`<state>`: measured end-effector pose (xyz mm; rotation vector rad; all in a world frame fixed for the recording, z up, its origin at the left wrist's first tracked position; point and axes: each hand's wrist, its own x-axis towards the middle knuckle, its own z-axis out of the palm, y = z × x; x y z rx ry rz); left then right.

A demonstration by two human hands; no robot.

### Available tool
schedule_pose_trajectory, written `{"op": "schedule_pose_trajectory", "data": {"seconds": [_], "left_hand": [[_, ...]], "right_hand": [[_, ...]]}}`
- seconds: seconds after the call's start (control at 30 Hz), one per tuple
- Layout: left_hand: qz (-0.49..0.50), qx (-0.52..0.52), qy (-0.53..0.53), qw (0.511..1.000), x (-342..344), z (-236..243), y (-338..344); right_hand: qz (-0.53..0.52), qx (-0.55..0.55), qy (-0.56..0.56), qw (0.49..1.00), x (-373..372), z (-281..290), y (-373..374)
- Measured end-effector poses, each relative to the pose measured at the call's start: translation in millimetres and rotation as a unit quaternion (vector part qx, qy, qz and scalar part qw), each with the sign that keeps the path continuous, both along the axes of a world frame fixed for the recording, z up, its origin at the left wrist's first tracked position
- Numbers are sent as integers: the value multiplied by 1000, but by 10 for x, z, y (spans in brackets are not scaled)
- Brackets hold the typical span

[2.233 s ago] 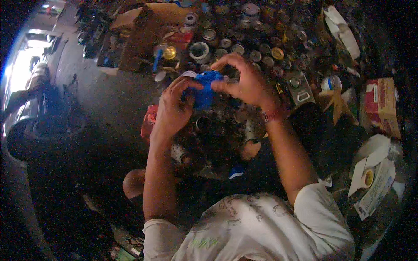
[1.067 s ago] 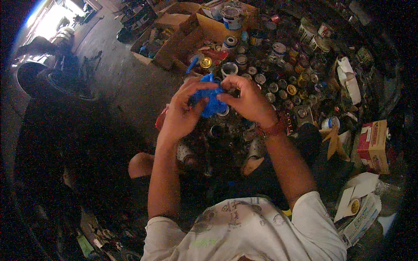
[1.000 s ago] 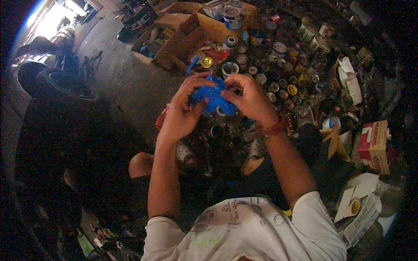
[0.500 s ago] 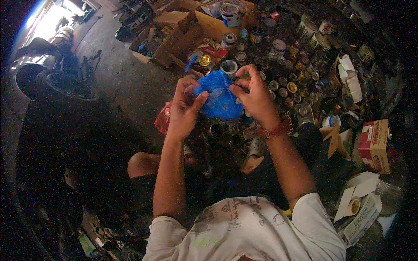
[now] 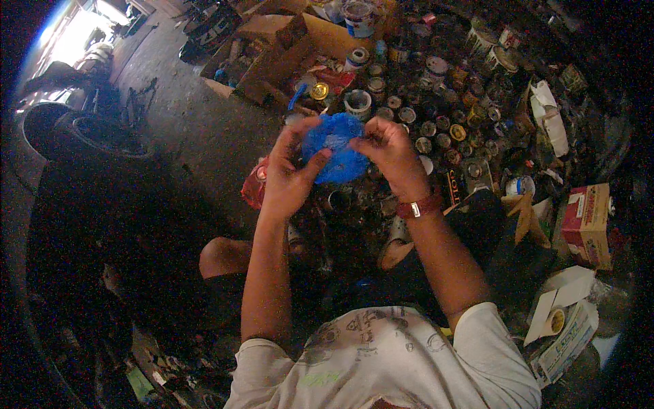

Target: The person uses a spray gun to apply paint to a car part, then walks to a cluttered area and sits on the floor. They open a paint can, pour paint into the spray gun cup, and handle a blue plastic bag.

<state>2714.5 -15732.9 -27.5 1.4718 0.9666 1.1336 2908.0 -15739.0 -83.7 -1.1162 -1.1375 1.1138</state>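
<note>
Between my two hands hangs a thin, crumpled blue plastic bag (image 5: 338,163). My left hand (image 5: 289,170) pinches its left edge, thumb on the near face and fingers behind. On the other side my right hand (image 5: 395,153) grips the edge with thumb and forefinger; a red-strapped watch (image 5: 418,207) is on that wrist. What the bag holds, if anything, cannot be made out. Just beyond it stands a white-rimmed open can (image 5: 357,103). A red plastic packet (image 5: 255,185) lies beside my left wrist.
Many small paint cans (image 5: 457,133) crowd the floor ahead and to the right. Opened cardboard boxes (image 5: 327,42) stand at the far middle, near a yellow lid (image 5: 319,91). At right are a red and tan carton (image 5: 586,225) and a torn white box (image 5: 562,310).
My right hand has come a little left and lower, closing its fingers on the bag. The bag is bunched smaller and rounder, slightly higher at its lower edge.
</note>
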Motion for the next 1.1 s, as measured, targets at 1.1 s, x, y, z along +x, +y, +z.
{"op": "schedule_pose_trajectory", "data": {"seconds": [1.1], "left_hand": [[-31, 83, 198, 976, -64, -245, -11]], "right_hand": [[-21, 13, -142, 990, 130, -166, -159]]}}
